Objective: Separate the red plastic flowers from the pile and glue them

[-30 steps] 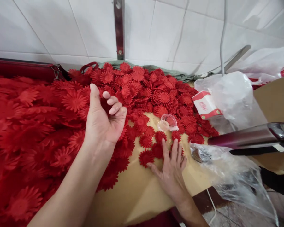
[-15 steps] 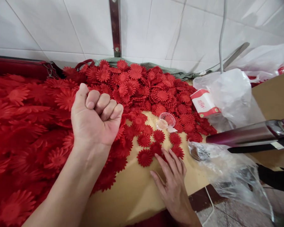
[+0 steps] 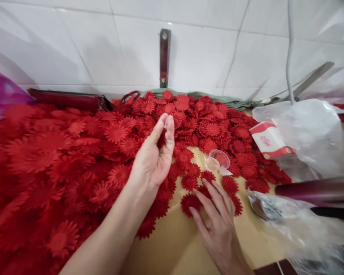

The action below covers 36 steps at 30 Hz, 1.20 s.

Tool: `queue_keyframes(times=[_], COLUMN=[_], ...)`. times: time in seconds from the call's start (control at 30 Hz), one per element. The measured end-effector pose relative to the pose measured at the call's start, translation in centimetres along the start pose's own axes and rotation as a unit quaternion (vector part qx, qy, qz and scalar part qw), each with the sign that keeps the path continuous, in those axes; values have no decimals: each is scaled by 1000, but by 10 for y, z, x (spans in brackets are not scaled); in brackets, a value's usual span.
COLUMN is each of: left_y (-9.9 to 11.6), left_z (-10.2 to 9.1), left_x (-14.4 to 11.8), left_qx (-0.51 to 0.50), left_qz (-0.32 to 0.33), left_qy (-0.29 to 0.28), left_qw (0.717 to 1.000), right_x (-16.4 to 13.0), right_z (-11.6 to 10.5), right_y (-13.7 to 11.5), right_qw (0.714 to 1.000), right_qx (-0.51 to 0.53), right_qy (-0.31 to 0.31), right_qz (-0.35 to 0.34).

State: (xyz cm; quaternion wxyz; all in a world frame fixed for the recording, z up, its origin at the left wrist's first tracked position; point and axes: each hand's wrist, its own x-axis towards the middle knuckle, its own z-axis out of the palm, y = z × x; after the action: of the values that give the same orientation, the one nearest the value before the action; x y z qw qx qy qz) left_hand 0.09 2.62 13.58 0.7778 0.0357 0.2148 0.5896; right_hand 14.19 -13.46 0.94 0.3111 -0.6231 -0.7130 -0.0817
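Observation:
A big heap of red fabric flowers [image 3: 74, 160] covers the left and far side of a tan table [image 3: 172, 244]. My left hand [image 3: 154, 156] is raised over the heap, palm toward me, fingers straightened with thumb and fingertips nearly meeting. I see nothing in it. My right hand [image 3: 218, 225] lies flat on the table with fingers spread. Its fingertips rest on a loose red flower [image 3: 190, 201], one of several loose flowers at the heap's edge.
A small clear plastic cup [image 3: 218, 159] lies among the flowers. To the right are a red-and-white box [image 3: 271, 141], clear plastic bags [image 3: 315, 133], and a maroon metal tool [image 3: 318, 191]. A red bag [image 3: 65, 100] lies against the tiled wall.
My left hand was half curled, closed into a fist, then unfurled and moved right. My right hand slid slightly toward me, still on the loose flowers. The view shifted left.

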Motion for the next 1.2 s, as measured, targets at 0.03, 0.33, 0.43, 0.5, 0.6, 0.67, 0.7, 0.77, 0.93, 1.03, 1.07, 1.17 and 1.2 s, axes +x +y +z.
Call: queue_keyframes(times=[0.03, 0.33, 0.43, 0.5, 0.6, 0.67, 0.7, 0.77, 0.93, 1.03, 1.07, 1.17, 1.2], left_y=[-1, -10, -17, -22, -27, -30, -32, -35, -37, -33, -32, -30, -30], left_z=[-2, -8, -5, -4, -5, -7, -8, -10, -9, -9, -11, -19, -22], left_x=[-1, -5, -7, -8, -9, -9, -8, -7, -7, -8, -8, -5, -3], left_qx=[-11, -31, 8, 32, 54, 59, 60, 65, 75, 79, 86, 140, 164], left_qz=[-13, -63, -71, -84, -84, -63, -48, -34, -76, -103, -114, -136, -137], left_qy=[-14, -35, -69, -81, -90, -92, -89, -86, -111, -149, -163, -177, -174], left_qw=[1000, 997, 995, 993, 991, 992, 993, 994, 988, 980, 976, 965, 961], right_x=[7, 101, 133, 149, 165, 170, 172, 173, 175, 178, 179, 179, 179], right_z=[-2, -42, -46, -45, -44, -45, -46, -49, -50, -49, -49, -52, -53], right_y=[0, -23, -28, -25, -16, -8, -5, 0, 5, 12, 14, 22, 24], right_qw=[1000, 990, 990, 992, 991, 988, 988, 986, 977, 977, 979, 982, 982], right_qx=[10, 111, 116, 110, 107, 103, 101, 100, 124, 134, 133, 128, 126], right_qy=[10, 87, 77, 31, -43, -68, -74, -83, -124, -111, -102, -87, -87], right_qz=[-6, -27, -35, -50, -73, -88, -93, -100, -120, -119, -115, -109, -108])
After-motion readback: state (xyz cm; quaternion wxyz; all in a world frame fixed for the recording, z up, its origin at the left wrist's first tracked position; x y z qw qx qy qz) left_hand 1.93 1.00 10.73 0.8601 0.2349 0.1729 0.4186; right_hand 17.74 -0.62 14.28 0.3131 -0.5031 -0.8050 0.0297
